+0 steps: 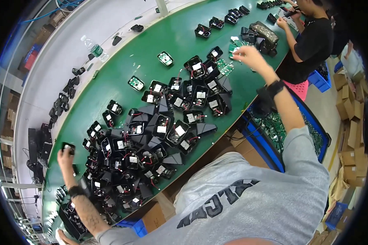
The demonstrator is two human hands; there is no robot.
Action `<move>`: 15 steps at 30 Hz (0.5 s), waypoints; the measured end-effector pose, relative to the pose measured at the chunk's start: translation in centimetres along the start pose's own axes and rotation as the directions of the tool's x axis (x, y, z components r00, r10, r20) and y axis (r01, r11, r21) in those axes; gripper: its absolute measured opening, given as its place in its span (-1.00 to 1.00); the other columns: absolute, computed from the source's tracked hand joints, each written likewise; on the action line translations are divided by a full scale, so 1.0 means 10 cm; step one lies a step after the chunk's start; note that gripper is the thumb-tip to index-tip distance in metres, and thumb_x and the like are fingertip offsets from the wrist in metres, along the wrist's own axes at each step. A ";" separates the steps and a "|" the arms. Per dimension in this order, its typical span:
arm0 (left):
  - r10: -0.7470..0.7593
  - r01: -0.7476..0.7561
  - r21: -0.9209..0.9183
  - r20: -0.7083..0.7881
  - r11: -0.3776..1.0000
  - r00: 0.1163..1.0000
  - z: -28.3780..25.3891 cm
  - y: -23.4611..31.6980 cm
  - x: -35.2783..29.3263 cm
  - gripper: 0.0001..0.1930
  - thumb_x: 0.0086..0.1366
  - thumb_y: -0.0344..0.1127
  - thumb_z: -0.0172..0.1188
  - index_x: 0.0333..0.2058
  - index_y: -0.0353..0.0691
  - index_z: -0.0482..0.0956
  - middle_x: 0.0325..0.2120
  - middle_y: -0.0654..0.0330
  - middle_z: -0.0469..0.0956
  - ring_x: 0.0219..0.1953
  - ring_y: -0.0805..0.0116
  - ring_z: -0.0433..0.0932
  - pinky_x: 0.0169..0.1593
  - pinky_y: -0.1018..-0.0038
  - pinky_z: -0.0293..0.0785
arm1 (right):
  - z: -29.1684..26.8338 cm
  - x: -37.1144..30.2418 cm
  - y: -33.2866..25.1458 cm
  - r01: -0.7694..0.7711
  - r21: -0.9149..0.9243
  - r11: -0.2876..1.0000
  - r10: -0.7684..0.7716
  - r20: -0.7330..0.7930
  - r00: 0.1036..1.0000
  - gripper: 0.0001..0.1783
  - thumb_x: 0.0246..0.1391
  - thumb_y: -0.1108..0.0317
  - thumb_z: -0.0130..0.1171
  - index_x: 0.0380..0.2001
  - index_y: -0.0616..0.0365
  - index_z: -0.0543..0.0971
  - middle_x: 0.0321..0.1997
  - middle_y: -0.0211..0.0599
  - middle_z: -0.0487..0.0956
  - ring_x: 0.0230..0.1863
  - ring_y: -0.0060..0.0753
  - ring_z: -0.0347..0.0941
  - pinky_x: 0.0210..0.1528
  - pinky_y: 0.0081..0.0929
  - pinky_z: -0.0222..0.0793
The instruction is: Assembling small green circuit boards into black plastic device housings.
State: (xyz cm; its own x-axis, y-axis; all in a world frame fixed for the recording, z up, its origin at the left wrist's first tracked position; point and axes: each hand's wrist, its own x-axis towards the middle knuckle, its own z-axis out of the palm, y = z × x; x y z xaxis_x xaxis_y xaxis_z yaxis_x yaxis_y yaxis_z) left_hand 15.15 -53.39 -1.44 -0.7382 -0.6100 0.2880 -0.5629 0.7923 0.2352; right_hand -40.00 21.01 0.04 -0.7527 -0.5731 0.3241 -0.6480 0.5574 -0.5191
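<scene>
Meanwhile, arms flung wide across a long, curving green bench, two bare hands well apart. At far left, left hand closed at the fingertips on a small black housing, near the outer edge of the bench. At upper right, right hand with fingers bent together, just over a cluster of green circuit boards; impossible to tell whether gripping one. Dark bands on both wrists.

Between the hands, a dense heap of black housings, many open side up, with white blocks and red wires inside. Beyond the heap, on bare green surface, two housings fitted with green boards, one nearer the middle, one farther left. Farther up, a short row of housings and, closer to the right hand, a box of small pieces.

Along a pale ledge behind, a clear bottle with a green label and scattered dark parts. At top right, a co-worker in black, hands raised over a dark object. Below the right forearm, a blue-edged bin full of green boards; farther right, stacked cardboard boxes.
</scene>
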 end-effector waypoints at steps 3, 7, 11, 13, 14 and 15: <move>-0.189 0.128 -0.846 0.033 0.518 0.981 -0.44 1.47 -0.01 -0.63 0.31 -0.33 0.13 0.06 -0.24 0.35 -0.12 0.05 0.51 -0.08 0.23 0.53 -0.05 0.50 0.49 | 0.19 -0.53 -0.07 -0.277 -0.205 0.939 0.247 -0.159 0.956 -0.47 -0.09 -0.06 0.31 -0.20 0.16 0.63 -0.27 -0.21 0.56 -0.24 -0.23 0.48 -0.11 -0.34 0.41; -0.281 0.189 -0.893 0.073 0.410 0.957 -0.97 3.48 -1.15 -0.57 0.33 -0.20 0.07 0.11 -0.23 0.27 -0.29 0.03 0.57 -0.24 0.32 0.58 -0.33 0.54 0.49 | 0.54 -0.51 -0.24 -0.229 -0.364 0.903 0.161 -0.206 0.965 -0.40 -0.13 -0.12 0.32 -0.16 0.15 0.60 -0.15 -0.22 0.50 -0.04 -0.18 0.39 0.01 -0.31 0.35; -0.230 0.372 -0.900 0.321 0.229 0.919 -0.62 4.45 -1.90 -0.57 0.20 -0.32 -0.02 0.07 -0.19 0.29 -0.43 0.03 0.54 -0.53 0.23 0.60 -0.60 0.55 0.49 | 0.46 -0.60 -0.15 -0.282 -0.314 0.906 0.230 -0.192 0.954 -0.44 -0.16 -0.14 0.34 -0.32 0.16 0.59 -0.27 -0.24 0.52 -0.12 -0.17 0.40 -0.07 -0.30 0.35; -0.253 0.509 -0.851 0.468 0.127 0.847 -0.46 4.68 -2.10 -0.59 0.22 -0.35 -0.07 0.08 -0.20 0.30 -0.34 -0.02 0.56 -0.50 0.22 0.61 -0.59 0.55 0.48 | 0.40 -0.60 -0.20 -0.301 -0.409 0.861 0.233 -0.208 0.950 -0.47 -0.16 -0.15 0.34 -0.51 0.17 0.54 -0.47 -0.26 0.53 -0.27 -0.17 0.41 -0.20 -0.29 0.33; -0.200 0.507 -0.861 0.491 0.035 0.848 -0.30 4.70 -2.17 -0.55 0.23 -0.35 -0.06 0.12 -0.24 0.27 -0.25 -0.09 0.56 -0.46 0.19 0.62 -0.58 0.55 0.48 | 0.38 -0.61 -0.23 -0.303 -0.410 0.860 0.236 -0.206 0.950 -0.47 -0.16 -0.15 0.34 -0.51 0.17 0.54 -0.47 -0.26 0.53 -0.27 -0.17 0.41 -0.20 -0.29 0.33; -0.145 0.533 -0.845 0.533 -0.040 0.834 -0.17 4.68 -2.21 -0.51 0.23 -0.34 -0.04 0.16 -0.27 0.23 -0.19 -0.13 0.54 -0.40 0.15 0.63 -0.55 0.52 0.53 | 0.36 -0.65 -0.25 -0.312 -0.473 0.824 0.248 -0.193 0.949 -0.43 -0.16 -0.21 0.30 -0.55 0.18 0.54 -0.47 -0.25 0.52 -0.30 -0.18 0.41 -0.22 -0.29 0.33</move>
State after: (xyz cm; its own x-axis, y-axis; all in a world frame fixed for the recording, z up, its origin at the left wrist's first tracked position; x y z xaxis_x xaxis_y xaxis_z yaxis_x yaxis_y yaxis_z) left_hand 5.75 -2.87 4.73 -0.7322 -0.6170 -0.2883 -0.0567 -0.3666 0.9286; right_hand -33.05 21.14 -3.61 -0.8980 -0.2895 0.3314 -0.3545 0.9221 -0.1550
